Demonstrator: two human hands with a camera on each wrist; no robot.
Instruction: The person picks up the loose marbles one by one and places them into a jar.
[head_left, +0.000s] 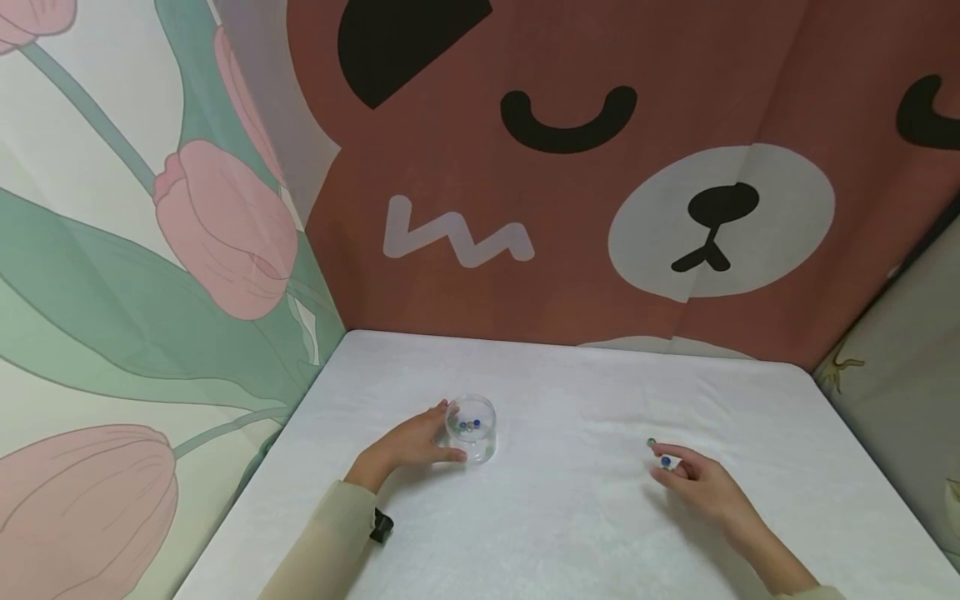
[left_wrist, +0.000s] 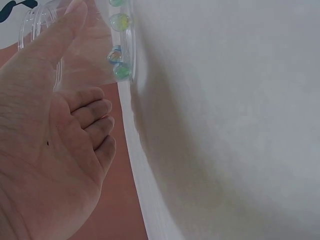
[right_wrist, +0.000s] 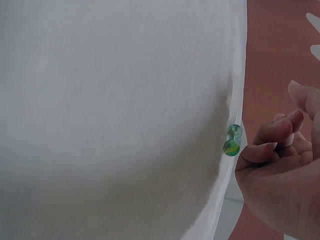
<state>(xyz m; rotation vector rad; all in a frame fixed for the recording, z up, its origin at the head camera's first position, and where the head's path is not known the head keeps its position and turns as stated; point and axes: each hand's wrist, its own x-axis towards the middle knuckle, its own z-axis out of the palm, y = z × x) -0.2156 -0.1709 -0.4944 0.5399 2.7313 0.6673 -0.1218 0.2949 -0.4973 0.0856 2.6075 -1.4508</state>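
Note:
My left hand (head_left: 411,442) grips a clear plastic jar (head_left: 482,448) from its left side, thumb in front and fingers behind. Several glass marbles (left_wrist: 120,22) lie at the jar's bottom, some green and some blue. To the right, my right hand (head_left: 708,492) is low over the cloth, its thumb and index finger apart. Near the index fingertip is a green marble (head_left: 651,442), and a blue marble (head_left: 665,461) shows between thumb and index finger. In the right wrist view, two greenish marbles (right_wrist: 231,147) sit on the cloth, apart from the bent fingers (right_wrist: 275,132).
A white cloth (head_left: 555,517) covers the table, slightly wrinkled at the right. Behind it stands a brown bear-print curtain (head_left: 450,308); a tulip-print curtain (head_left: 225,358) borders the left. A small black object (head_left: 381,527) is at the left wrist.

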